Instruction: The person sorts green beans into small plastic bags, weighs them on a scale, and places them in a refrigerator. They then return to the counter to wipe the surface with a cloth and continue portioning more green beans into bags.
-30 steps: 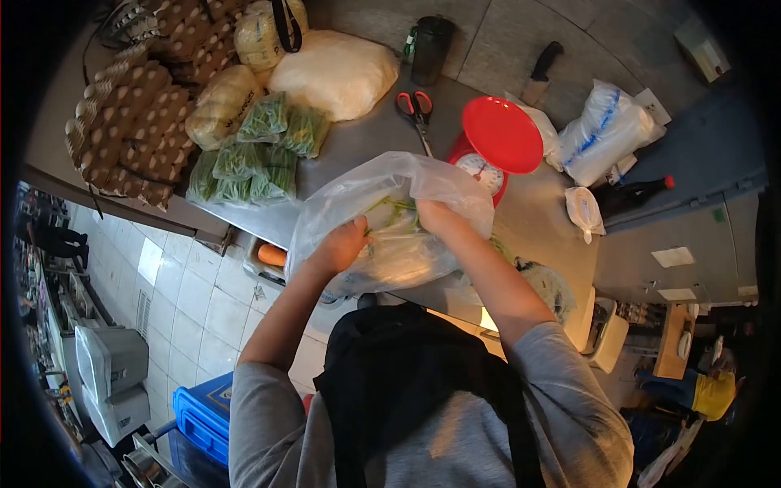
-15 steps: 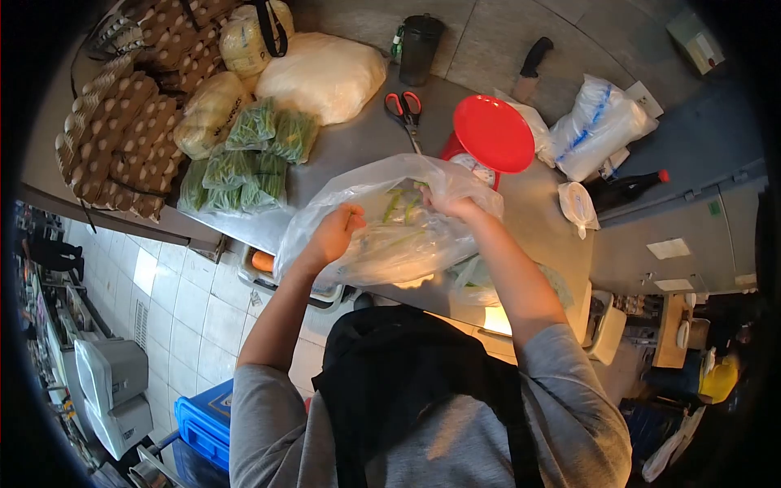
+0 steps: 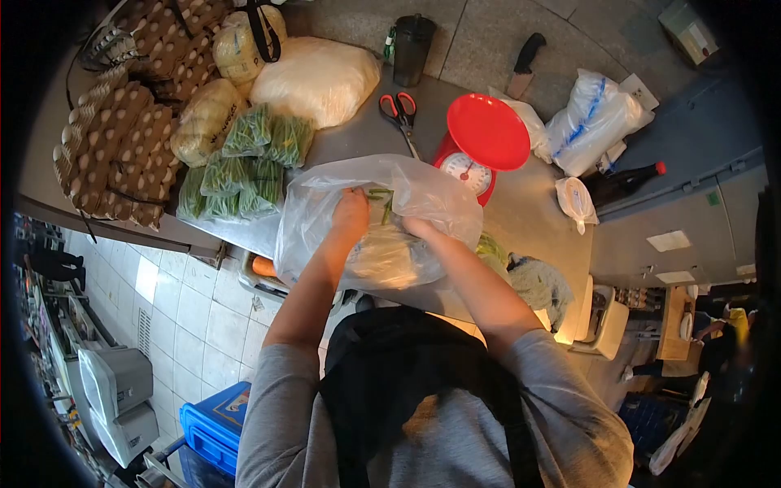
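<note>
Packets of greens (image 3: 224,177) sit filled; loose stems (image 3: 386,213) show in an open bag (image 3: 425,180) between left hand (image 3: 351,211) and right hand (image 3: 418,228), whose grip I cannot tell.

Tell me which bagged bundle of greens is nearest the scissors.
The upper-right bundle, beside the big pale bag; the other bundles sit farther left or lower in view, away from the scissors.

Counter (image 3: 541,203): smooth metal, dull sheen; large open bag (image 3: 313,207): clear plastic, wrinkled, glossy highlights; scale dish (image 3: 488,130): smooth red surface, glossy; egg trays (image 3: 114,142): rough, matt, brown; cloth (image 3: 541,285): grey, rough-textured; scissor blades (image 3: 412,141): metal; shirt sleeves (image 3: 553,378): grey cloth, matt; floor tiles (image 3: 228,325): smooth, light reflected.
</note>
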{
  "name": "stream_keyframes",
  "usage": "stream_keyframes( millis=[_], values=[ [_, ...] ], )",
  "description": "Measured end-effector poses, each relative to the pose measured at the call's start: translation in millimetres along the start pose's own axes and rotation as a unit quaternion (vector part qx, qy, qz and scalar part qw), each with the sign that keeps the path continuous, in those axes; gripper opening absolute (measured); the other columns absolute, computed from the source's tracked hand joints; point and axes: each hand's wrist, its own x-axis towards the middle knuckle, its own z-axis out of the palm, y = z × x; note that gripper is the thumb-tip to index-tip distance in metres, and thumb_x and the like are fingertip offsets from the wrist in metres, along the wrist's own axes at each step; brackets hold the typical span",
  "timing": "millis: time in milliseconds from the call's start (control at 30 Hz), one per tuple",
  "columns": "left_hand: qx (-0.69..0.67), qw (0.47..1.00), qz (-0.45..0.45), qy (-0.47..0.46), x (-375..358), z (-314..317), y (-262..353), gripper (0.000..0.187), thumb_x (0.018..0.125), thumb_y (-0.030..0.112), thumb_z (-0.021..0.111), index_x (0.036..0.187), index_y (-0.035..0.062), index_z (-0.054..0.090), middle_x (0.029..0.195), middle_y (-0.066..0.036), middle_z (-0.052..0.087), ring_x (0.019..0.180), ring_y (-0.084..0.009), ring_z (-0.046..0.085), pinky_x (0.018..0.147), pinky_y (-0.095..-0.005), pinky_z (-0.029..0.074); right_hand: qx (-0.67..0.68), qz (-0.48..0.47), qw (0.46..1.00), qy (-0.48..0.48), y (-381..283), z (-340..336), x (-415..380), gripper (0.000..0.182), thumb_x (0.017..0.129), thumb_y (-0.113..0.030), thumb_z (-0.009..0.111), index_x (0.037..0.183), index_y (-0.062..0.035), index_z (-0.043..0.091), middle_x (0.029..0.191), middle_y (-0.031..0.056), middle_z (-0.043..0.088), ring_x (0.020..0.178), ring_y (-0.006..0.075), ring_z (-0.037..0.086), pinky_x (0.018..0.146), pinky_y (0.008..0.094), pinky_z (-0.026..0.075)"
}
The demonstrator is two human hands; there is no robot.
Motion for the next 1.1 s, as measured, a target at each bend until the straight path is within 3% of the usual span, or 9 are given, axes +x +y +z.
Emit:
stream_keyframes(
  millis=[167, 267, 333, 433, 500, 667, 867, 1033, 1100],
  values=[
    [-0.019, 0.998, 0.067, -0.004, -8, -14, -3, 0.025, 0.078, 0.010, 0.060, 0.102, 0.0031, 0.055, 0.100, -0.022, 0.059, 0.096, -0.0365, 0.056, 0.078, -0.0431, 0.046, 0.025, 0.008, 1.000, 0.007, 13, -23, 17, 0.050, 0.088, -0.042, 0.048, 0.125, -0.0076, 0.045, 0.113, 0.0177, 0.055, 0.099, 0.0324, 0.053, 0.087, 0.0429, 0.040],
    [-0.072, 0.995, -0.010, -0.067, -14, -28, 4, 0.036, 0.078, 0.009, 0.057, 0.113, 0.0018, 0.050, 0.107, -0.018, 0.058, 0.099, -0.0351, 0.055, 0.081, -0.0435, 0.046, 0.015, 0.009, 0.999, 0.042, 6, -33, 19, 0.053, 0.088, -0.042, 0.048, 0.128, -0.0079, 0.042, 0.119, 0.0186, 0.053, 0.106, 0.0334, 0.051, 0.090, 0.0435, 0.038],
    [-0.084, 0.995, 0.056, -0.008, -10, -19, -5, 0.033, 0.078, 0.008, 0.057, 0.110, 0.0029, 0.051, 0.105, -0.018, 0.058, 0.098, -0.0348, 0.056, 0.081, -0.0432, 0.046, -0.004, 0.015, 0.996, 0.090, -10, -28, 17, 0.054, 0.089, -0.042, 0.047, 0.131, -0.0087, 0.039, 0.121, 0.0184, 0.051, 0.110, 0.0325, 0.049, 0.092, 0.0428, 0.036],
    [-0.026, 0.997, 0.066, -0.007, 0, -15, -9, 0.027, 0.078, 0.008, 0.057, 0.104, 0.0029, 0.052, 0.101, -0.019, 0.058, 0.097, -0.0345, 0.056, 0.080, -0.0429, 0.046, -0.065, -0.032, 0.997, -0.021, -21, -29, 39, 0.049, 0.090, -0.039, 0.045, 0.128, -0.0080, 0.040, 0.122, 0.0173, 0.049, 0.110, 0.0317, 0.048, 0.088, 0.0408, 0.039],
    [0.009, 0.998, 0.040, -0.038, 4, -15, -6, 0.023, 0.079, 0.009, 0.057, 0.101, 0.0023, 0.051, 0.099, -0.018, 0.058, 0.096, -0.0344, 0.057, 0.080, -0.0425, 0.047, 0.110, 0.006, 0.993, -0.032, -6, -2, 54, 0.043, 0.090, -0.034, 0.045, 0.124, -0.0077, 0.042, 0.118, 0.0188, 0.049, 0.107, 0.0329, 0.048, 0.086, 0.0406, 0.040],
    [-0.008, 0.997, 0.039, -0.064, 2, -8, -10, 0.021, 0.080, 0.008, 0.057, 0.097, 0.0016, 0.049, 0.098, -0.018, 0.057, 0.093, -0.0359, 0.058, 0.079, -0.0421, 0.048, -0.150, -0.176, 0.973, -0.017, 7, 4, 49, 0.036, 0.092, -0.030, 0.042, 0.121, -0.0082, 0.043, 0.113, 0.0191, 0.050, 0.099, 0.0345, 0.049, 0.082, 0.0416, 0.041],
    [-0.018, 0.999, 0.020, -0.024, -8, 2, -12, 0.020, 0.081, 0.007, 0.055, 0.100, 0.0022, 0.048, 0.098, -0.021, 0.056, 0.088, -0.0383, 0.058, 0.074, -0.0454, 0.048, 0.032, 0.035, 0.997, -0.058, 6, -9, 47, 0.047, 0.092, -0.031, 0.043, 0.131, -0.0078, 0.034, 0.123, 0.0188, 0.046, 0.106, 0.0346, 0.047, 0.089, 0.0408, 0.039],
    [-0.060, 0.994, 0.039, -0.088, -20, -28, -3, 0.023, 0.083, 0.009, 0.053, 0.104, 0.0010, 0.047, 0.100, -0.023, 0.058, 0.092, -0.0391, 0.057, 0.079, -0.0450, 0.045, -0.050, -0.105, 0.991, -0.065, 0, -34, 43, 0.060, 0.091, -0.037, 0.045, 0.133, 0.0033, 0.030, 0.134, 0.0201, 0.037, 0.120, 0.0329, 0.039, 0.100, 0.0385, 0.033],
    [-0.097, 0.992, 0.056, -0.060, -17, -25, -5, 0.024, 0.084, 0.010, 0.054, 0.105, 0.0008, 0.048, 0.100, -0.023, 0.059, 0.094, -0.0386, 0.056, 0.080, -0.0442, 0.045, -0.053, -0.139, 0.988, -0.044, 7, -14, 40, 0.050, 0.091, -0.035, 0.044, 0.126, 0.0005, 0.038, 0.123, 0.0205, 0.045, 0.109, 0.0348, 0.047, 0.094, 0.0409, 0.037]
  ],
)
